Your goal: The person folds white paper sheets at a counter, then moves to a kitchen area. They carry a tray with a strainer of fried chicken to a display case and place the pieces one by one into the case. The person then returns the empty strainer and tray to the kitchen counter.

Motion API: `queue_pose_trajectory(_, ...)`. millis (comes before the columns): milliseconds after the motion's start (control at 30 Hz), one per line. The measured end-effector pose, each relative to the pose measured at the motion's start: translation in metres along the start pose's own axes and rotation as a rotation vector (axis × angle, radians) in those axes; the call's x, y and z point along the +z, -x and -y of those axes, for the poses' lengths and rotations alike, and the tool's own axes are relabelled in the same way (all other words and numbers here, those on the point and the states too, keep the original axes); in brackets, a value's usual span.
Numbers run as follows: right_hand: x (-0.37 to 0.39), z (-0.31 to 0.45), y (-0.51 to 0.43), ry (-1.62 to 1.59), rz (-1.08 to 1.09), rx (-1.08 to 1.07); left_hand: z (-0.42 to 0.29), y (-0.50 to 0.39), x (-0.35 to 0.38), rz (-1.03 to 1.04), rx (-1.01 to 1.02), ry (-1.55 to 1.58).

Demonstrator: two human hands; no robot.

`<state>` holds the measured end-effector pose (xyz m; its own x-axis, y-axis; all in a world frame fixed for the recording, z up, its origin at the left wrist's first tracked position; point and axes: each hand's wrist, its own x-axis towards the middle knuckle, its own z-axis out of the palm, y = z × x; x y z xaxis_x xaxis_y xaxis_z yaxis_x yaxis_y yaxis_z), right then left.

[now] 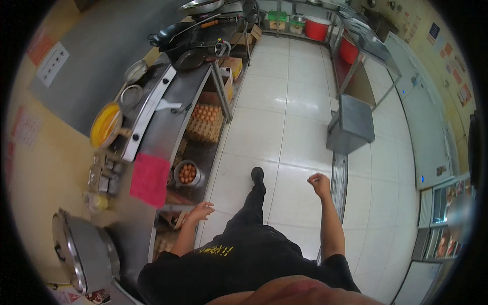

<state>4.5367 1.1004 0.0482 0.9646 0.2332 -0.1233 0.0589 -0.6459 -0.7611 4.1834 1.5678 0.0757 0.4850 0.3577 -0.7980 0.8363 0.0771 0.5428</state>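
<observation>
My left hand [201, 212] hangs empty with its fingers apart, near the edge of the steel counter [160, 131]. Out over the tiled floor, my right hand [319, 183] is loosely curled, and I see nothing in it. On the lower shelf beside my left hand stands a metal pot of brown eggs [187, 173]. Egg trays [204, 122] are stacked farther along that shelf. A pink cloth [150, 179] drapes over the counter's front. Behind it is a white-fronted gas stove [149, 112], with a pan of yellow liquid [105, 125] on its near end.
A large lidded pot [89, 251] stands at the near left. Woks [173, 34] sit at the counter's far end. To the right, a grey bin [350, 124] stands beside a metal floor drain [339, 179]. Red tubs [317, 28] and white freezers [419, 103] line the far and right sides.
</observation>
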Motion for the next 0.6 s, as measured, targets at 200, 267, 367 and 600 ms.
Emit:
queue_pose_trajectory(200,0.037,0.034,-0.223,0.122,-0.044,-0.01,-0.267,-0.214,0.014,0.07,0.295,-0.137)
queue_pose_trajectory(267,0.053,-0.013,-0.238,0.26,0.08,0.076,-0.39,-0.262,0.027,0.035,0.582,-0.227)
queue_pose_trajectory(367,0.046,-0.084,-0.244,-0.081,0.303,0.968,-0.595,-0.317,0.038,0.183,0.733,-0.104)
queue_pose_trajectory(600,0.026,-0.15,-0.352,-0.538,0.303,0.907,-0.933,-0.432,0.051,0.177,0.869,0.29)
